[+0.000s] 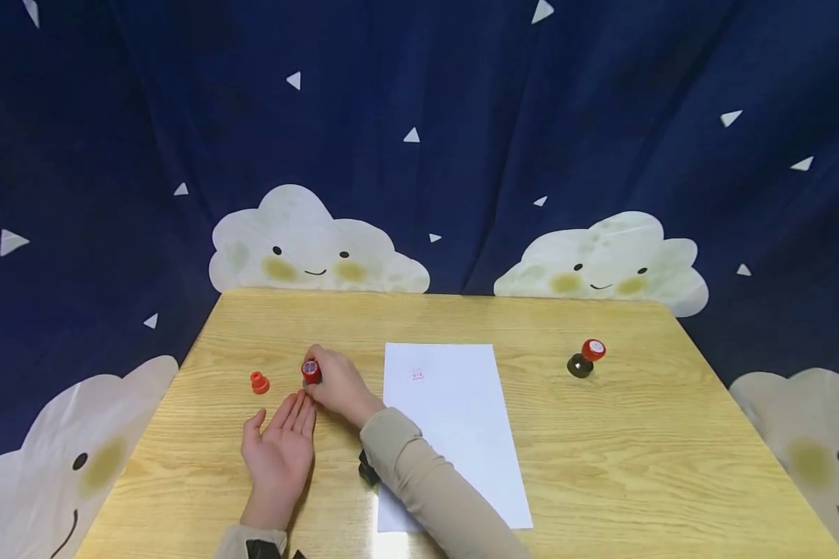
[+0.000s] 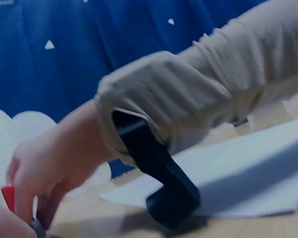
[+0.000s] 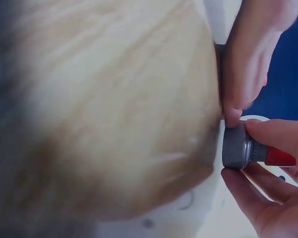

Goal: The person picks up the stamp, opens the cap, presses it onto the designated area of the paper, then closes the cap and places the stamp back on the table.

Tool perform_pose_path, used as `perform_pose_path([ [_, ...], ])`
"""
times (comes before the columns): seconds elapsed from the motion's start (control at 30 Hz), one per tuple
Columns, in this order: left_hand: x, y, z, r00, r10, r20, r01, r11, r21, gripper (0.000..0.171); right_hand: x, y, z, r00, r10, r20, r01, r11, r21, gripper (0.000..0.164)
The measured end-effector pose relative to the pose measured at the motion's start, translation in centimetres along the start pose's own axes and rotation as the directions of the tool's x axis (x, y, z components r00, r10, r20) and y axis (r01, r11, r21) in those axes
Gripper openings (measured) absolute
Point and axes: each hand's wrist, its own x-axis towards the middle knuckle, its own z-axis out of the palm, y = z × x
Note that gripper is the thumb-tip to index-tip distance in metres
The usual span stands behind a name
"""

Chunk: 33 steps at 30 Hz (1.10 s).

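Observation:
My right hand (image 1: 339,384) grips a stamp (image 1: 311,370) with a red handle, over the left part of the table. In the right wrist view, the thumb and fingers of that hand pinch its dark grey round base (image 3: 234,146). My left hand (image 1: 280,454) lies palm up with straight fingers, its fingertips right at the stamp's base. The left wrist view shows the right hand (image 2: 57,163) around the stamp, only a bit of its red handle (image 2: 8,197) visible. Left of the hands, a small red stepped knob-like piece (image 1: 259,382) stands on the table.
A white sheet of paper (image 1: 461,435) lies mid-table under the right forearm, bearing a small pink print (image 1: 418,374). Another stamp (image 1: 580,365), black base and red top, stands to the right. A dark blue curtain (image 1: 461,116) with clouds hangs behind the wooden table (image 1: 636,450).

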Motion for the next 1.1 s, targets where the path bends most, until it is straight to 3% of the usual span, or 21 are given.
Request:
perform_pose_path([
  [0.1, 0.2, 0.1, 0.7, 0.998, -0.022, -0.065, 0.028, 0.995, 0.097, 0.058, -0.2, -0.3, -0.3, 1.0, 0.006, -0.012, -0.006, 1.0, 0.002, 0.031],
  [0.17, 0.4, 0.1, 1.2, 0.996, -0.031, -0.084, 0.04, 0.994, 0.106, 0.056, -0.2, -0.4, -0.9, 1.0, 0.004, -0.018, -0.004, 1.0, -0.002, 0.032],
  [0.4, -0.3, 0.3, 2.3, 0.995, -0.053, -0.09, 0.051, 0.998, -0.022, 0.054, -1.2, -1.8, -3.6, 1.0, -0.003, -0.03, 0.003, 1.0, -0.001, 0.034],
  [0.7, -2.4, -0.3, 3.2, 0.994, -0.106, 0.03, 0.108, 0.99, -0.096, 0.057, -3.4, -3.6, -7.0, 0.998, -0.039, -0.052, 0.039, 0.999, 0.001, 0.032],
  [1.1, -4.6, -2.1, 3.9, 0.964, -0.132, 0.232, 0.174, 0.969, -0.173, 0.055, -6.7, -5.2, -10.6, 0.997, -0.066, -0.04, 0.066, 0.998, -0.015, 0.032],
])
